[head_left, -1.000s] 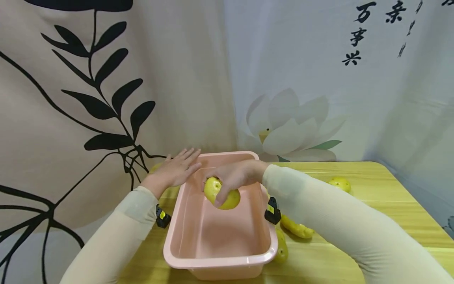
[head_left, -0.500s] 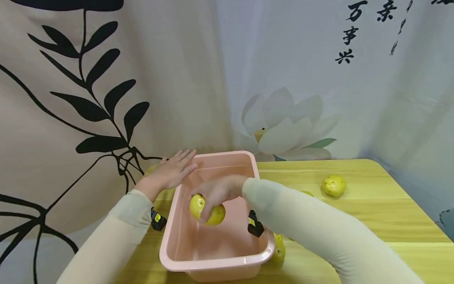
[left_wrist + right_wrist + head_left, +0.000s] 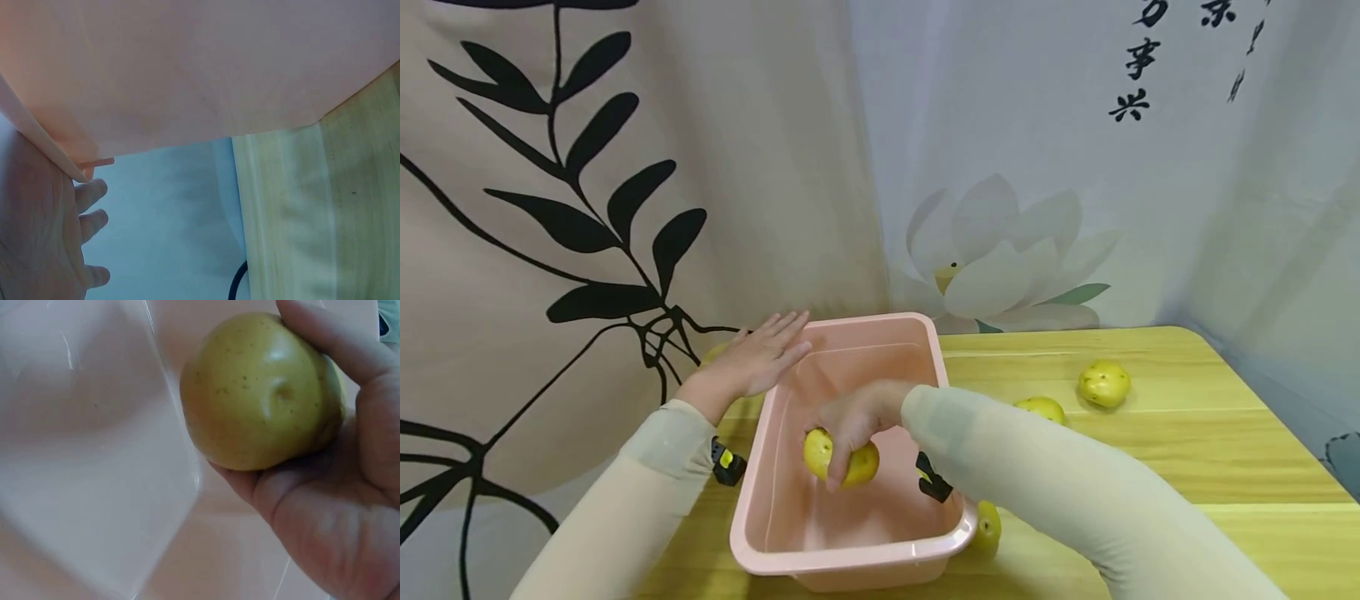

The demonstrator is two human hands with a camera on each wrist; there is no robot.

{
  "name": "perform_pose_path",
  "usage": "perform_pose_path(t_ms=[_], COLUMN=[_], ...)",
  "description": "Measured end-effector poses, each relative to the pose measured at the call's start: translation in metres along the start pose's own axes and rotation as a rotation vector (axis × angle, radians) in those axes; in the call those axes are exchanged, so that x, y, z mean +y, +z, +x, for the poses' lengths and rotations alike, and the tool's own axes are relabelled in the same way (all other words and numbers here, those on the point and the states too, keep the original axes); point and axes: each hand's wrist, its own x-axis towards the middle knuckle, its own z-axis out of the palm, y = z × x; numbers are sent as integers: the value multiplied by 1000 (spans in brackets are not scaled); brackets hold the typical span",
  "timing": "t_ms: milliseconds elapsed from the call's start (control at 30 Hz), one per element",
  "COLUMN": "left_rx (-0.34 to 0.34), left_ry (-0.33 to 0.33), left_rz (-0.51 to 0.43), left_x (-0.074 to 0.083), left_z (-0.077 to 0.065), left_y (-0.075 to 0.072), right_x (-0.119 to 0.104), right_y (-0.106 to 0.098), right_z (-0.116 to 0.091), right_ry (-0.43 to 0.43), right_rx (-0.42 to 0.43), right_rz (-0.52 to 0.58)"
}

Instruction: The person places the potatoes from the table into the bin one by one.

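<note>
A pink plastic basin (image 3: 842,563) stands on the wooden table. Inside it, above the floor, my right hand (image 3: 859,414) grips a yellow potato (image 3: 861,467), thumb on the near side. The right wrist view shows this potato (image 3: 250,394) close up, with small dark spots and a dimple, held between thumb and fingers over the pink floor. My left hand (image 3: 748,364) rests on the basin's left rim with its fingers straight. From below, the left wrist view shows the left palm (image 3: 40,219) against the rim; part of that hand is out of frame.
On the table right of the basin lie a potato (image 3: 1105,383) farther back, another potato (image 3: 1041,407) partly behind my right sleeve, and a third potato (image 3: 988,527) against the basin's side. A bit of yellow (image 3: 715,352) shows behind my left hand. A printed curtain (image 3: 775,167) hangs behind.
My right hand has moved lower and nearer within the basin, carrying the potato. My left hand stays on the rim. The whole head view has shifted slightly, and the far right potato is now uncovered.
</note>
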Motion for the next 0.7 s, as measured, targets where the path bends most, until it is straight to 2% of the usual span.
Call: perform_pose_path(t_ms=[300, 700], left_rx=[0, -16], left_ry=[0, 7], left_rz=[-4, -9], left_x=[-2, -3], left_z=[-2, 0], left_y=[-2, -1], right_x=[-1, 0], right_y=[1, 1], right_z=[2, 5], right_ry=[22, 15], right_rx=[19, 4], right_rz=[-23, 19])
